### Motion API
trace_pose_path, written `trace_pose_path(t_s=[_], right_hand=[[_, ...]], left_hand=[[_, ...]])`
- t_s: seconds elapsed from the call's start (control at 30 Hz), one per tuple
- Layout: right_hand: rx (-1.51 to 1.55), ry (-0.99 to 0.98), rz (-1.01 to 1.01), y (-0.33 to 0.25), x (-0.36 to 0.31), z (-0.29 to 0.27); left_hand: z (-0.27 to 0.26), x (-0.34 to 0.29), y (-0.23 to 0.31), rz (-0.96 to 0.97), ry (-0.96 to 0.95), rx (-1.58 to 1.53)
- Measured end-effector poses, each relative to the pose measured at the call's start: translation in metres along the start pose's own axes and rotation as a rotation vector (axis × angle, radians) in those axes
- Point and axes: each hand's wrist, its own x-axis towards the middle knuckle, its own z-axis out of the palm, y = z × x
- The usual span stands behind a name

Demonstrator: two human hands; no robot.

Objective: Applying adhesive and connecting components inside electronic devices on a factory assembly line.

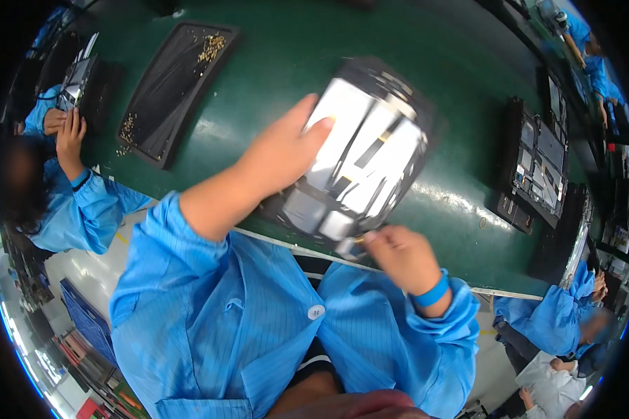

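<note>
Left hand (283,152): clasps black-and-silver rectangular device (384,150), left side | Right hand (404,260): fingers curled, near end, cannot tell hold

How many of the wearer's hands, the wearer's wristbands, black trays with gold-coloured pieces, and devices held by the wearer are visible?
Hands (left hand, right hand): 2
Blue wristband: 1
Black tray: 1
Held device: 1
Total: 5

The bare left grip (283,153) holds a flat black-framed device (363,150) with silvery panels (339,112) over the dark green counter (461,157); the right grip (374,241) meets the device's near edge. Leftward, a long black tray (171,91) carries small gold-coloured pieces (213,47).
</note>
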Motion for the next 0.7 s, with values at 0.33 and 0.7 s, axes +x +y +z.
trace_pose_path(t_s=[0.33,0.7], right_hand=[[0.191,-0.472,-0.274,-0.037,0.018,0.062],[0.339,-0.122,-0.212,-0.046,0.031,0.072]], left_hand=[[-0.018,0.029,0.021,0.476,0.016,0.252],[-0.156,0.026,-0.090,-0.230,0.457,0.595]])
